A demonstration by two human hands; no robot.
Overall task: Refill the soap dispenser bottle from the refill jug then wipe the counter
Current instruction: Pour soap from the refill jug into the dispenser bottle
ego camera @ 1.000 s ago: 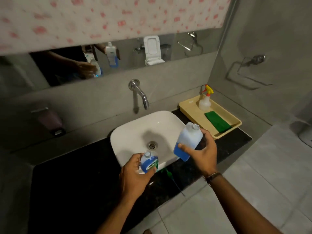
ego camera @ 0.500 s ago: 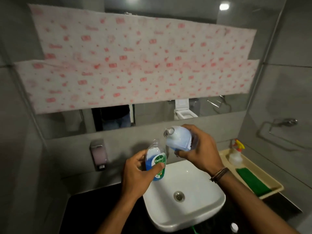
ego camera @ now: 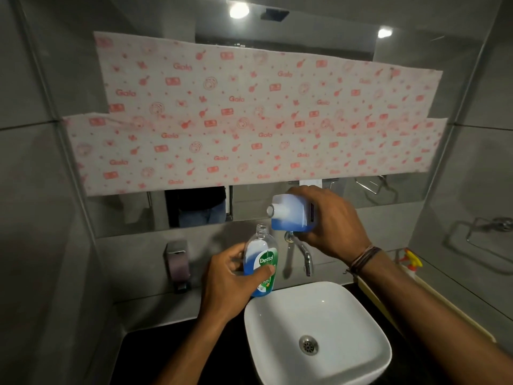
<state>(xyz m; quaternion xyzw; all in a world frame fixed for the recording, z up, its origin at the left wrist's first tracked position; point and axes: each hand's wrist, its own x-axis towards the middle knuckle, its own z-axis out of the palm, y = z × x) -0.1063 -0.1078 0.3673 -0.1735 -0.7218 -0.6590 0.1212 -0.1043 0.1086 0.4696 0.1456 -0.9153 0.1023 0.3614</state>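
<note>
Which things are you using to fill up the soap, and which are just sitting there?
For the job:
soap bottle, held in the left hand
refill jug, tipped in the right hand
counter, to wipe afterwards

Just lying about:
tap
wall dispenser
spray bottle

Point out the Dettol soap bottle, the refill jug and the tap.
Dettol soap bottle (ego camera: 266, 261): head view, on its green label.
refill jug (ego camera: 290, 218): head view, on its side wall near the neck.
tap (ego camera: 307, 261): head view, on its chrome spout.
</note>
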